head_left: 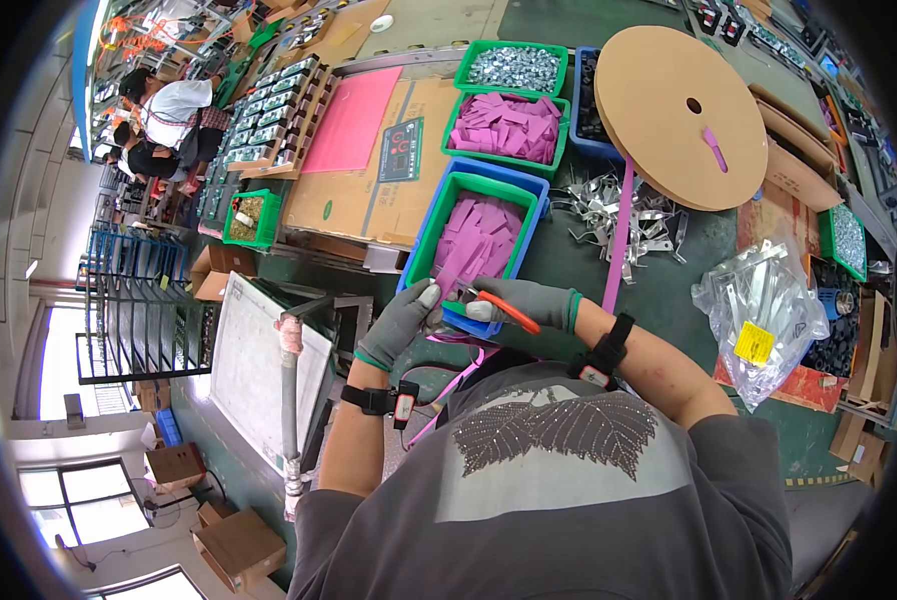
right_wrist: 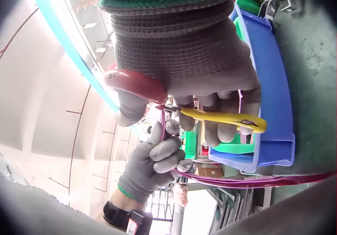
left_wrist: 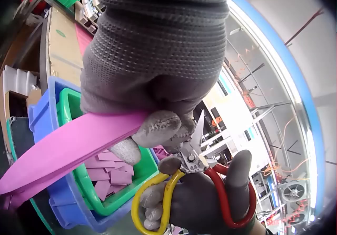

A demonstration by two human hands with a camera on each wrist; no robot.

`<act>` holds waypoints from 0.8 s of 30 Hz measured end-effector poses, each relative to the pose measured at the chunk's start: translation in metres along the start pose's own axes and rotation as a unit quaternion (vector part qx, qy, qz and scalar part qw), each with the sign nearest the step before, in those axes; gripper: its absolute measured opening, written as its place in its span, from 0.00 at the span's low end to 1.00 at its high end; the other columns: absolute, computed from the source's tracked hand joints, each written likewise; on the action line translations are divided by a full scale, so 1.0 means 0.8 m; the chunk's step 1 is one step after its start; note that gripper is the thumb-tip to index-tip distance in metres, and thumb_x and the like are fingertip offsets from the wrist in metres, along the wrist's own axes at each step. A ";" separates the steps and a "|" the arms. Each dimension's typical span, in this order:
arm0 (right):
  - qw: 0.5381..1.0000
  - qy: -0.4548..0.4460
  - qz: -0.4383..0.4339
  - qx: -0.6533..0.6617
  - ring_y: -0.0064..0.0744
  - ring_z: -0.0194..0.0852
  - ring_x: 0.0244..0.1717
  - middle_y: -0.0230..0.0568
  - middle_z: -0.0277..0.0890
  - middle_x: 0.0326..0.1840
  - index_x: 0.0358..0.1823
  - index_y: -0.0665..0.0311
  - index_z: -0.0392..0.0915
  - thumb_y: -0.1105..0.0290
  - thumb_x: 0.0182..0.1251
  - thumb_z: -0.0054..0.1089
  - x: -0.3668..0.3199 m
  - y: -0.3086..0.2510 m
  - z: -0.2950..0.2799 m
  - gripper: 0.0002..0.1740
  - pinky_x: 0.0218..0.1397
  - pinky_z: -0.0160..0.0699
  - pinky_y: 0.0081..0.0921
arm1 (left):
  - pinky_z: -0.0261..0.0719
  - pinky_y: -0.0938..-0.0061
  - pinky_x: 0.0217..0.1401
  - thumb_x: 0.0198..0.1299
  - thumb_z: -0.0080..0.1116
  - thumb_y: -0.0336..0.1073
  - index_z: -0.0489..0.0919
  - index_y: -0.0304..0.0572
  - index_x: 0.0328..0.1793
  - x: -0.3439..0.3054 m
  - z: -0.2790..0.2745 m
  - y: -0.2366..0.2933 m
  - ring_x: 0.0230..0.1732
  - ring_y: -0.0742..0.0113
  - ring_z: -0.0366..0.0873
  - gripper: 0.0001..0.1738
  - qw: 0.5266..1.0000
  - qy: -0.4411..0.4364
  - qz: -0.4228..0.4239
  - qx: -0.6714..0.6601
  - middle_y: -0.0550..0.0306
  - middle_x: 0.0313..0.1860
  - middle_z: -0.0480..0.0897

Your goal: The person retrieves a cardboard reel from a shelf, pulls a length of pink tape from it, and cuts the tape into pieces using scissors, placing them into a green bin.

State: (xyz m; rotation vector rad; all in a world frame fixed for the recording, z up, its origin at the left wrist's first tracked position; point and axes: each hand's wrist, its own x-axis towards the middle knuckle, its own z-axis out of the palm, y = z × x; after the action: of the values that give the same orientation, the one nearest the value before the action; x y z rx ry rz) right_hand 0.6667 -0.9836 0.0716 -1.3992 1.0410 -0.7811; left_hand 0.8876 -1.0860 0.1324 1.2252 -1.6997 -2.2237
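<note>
Both hands wear grey gloves. The left hand (head_left: 396, 322) (left_wrist: 158, 61) (right_wrist: 154, 164) pinches a purple strip (left_wrist: 84, 140) between thumb and fingers; its band trails off to the side. In the right hand (head_left: 533, 302) (left_wrist: 202, 201) (right_wrist: 184, 66) are scissors with one red and one yellow handle (left_wrist: 167, 201) (right_wrist: 221, 117), fingers curled round them. Their blades (left_wrist: 197, 135) stand beside the left fingertips, spread apart in the left wrist view. Just beyond the hands, a green bin (head_left: 519, 190) inside a blue bin (head_left: 540, 183) holds cut purple pieces (head_left: 478, 235).
A big cardboard reel (head_left: 658, 100) stands at the upper right, a purple band (head_left: 620, 235) running down from it. Metal brackets (head_left: 658, 225) lie beside the bins. Further bins hold purple pieces (head_left: 508, 128) and metal parts (head_left: 514, 69). A plastic bag (head_left: 763, 310) lies right.
</note>
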 end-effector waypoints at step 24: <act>0.988 -0.029 0.071 0.133 0.25 0.76 0.29 0.39 0.77 0.32 0.52 0.64 0.74 0.49 0.67 0.59 -0.003 0.052 -0.005 0.26 0.34 0.75 0.21 | 0.68 0.80 0.31 0.74 0.47 0.48 0.77 0.39 0.54 -0.023 -0.039 -0.002 0.22 0.78 0.62 0.20 0.999 0.024 0.000 -0.040 0.68 0.22 0.66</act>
State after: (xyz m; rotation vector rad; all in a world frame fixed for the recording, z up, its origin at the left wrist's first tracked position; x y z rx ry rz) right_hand 0.6558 -0.9804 0.0311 -1.1016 0.9432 -0.7400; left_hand 0.9202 -1.1004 0.1386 1.2491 -1.5783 -2.2205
